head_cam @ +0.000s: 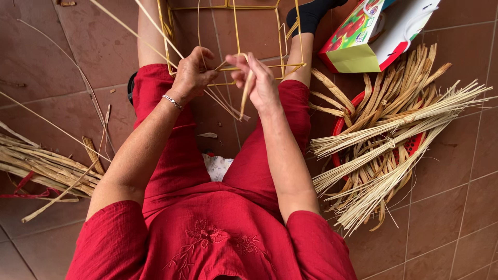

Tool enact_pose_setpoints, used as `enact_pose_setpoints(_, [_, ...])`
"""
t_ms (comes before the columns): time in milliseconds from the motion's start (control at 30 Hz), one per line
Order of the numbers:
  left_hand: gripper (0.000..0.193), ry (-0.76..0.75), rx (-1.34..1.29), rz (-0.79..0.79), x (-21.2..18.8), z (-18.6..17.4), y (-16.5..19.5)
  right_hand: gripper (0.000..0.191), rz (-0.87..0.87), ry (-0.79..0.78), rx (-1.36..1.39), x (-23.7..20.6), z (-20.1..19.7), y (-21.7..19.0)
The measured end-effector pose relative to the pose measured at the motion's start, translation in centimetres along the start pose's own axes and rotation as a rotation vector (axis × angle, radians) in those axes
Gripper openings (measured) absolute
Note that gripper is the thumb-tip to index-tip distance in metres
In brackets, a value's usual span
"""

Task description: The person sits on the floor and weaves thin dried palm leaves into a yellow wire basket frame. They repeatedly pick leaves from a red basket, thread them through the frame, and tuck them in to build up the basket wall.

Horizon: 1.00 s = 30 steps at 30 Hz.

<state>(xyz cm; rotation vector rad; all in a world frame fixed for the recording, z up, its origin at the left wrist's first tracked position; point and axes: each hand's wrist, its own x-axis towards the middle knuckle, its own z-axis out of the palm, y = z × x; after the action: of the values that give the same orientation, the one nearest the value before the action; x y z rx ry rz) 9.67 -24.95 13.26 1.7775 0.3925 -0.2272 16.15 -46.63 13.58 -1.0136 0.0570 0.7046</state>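
I sit on a tiled floor in red clothes with my legs spread. A square frame of thin yellow cane [282, 36] stands between my shins. My left hand [191, 73], with a silver bracelet at the wrist, pinches thin cane strands at the frame's near edge. My right hand [257, 80] grips a flat pale strip [246, 96] that hangs down from its fingers. Both hands meet at the frame's front rail, almost touching. Long thin strands [155, 26] run up and left from my left hand.
A red basket [338, 127] at my right holds bundles of thin pale sticks [394, 140] and wider flat strips [399, 88]. A colourful paper bag [373, 39] lies behind it. Another bundle of flat strips [46, 168] with a red tie lies at my left.
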Motion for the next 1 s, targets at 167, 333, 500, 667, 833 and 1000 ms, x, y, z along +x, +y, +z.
enact_pose_setpoints(167, [0.02,-0.014,-0.076,0.064,-0.4,0.8,0.2,0.063,0.082,0.123,-0.045,3.6,2.4,-1.3])
enact_pose_setpoints(333, [0.017,-0.109,0.131,-0.083,0.4,0.7,0.7,0.083,0.037,0.169,-0.453,4.4,1.2,-2.4])
enact_pose_setpoints(500, [0.02,-0.293,0.157,-0.252,2.1,0.0,1.5,0.056,-0.09,0.236,-0.996,1.1,0.1,0.3])
enact_pose_setpoints(667, [0.024,-0.387,0.071,-0.362,3.0,-1.1,1.8,0.023,-0.302,0.164,-1.163,-2.2,1.5,5.3])
enact_pose_setpoints(833, [0.031,-0.161,-0.244,-0.262,1.4,-1.9,1.1,0.017,-0.504,0.266,-1.385,-3.0,0.1,6.1])
enact_pose_setpoints(1000, [0.028,0.257,-0.062,0.084,-3.1,-3.3,0.3,0.023,-0.622,0.171,-1.525,-3.8,-1.6,6.3])
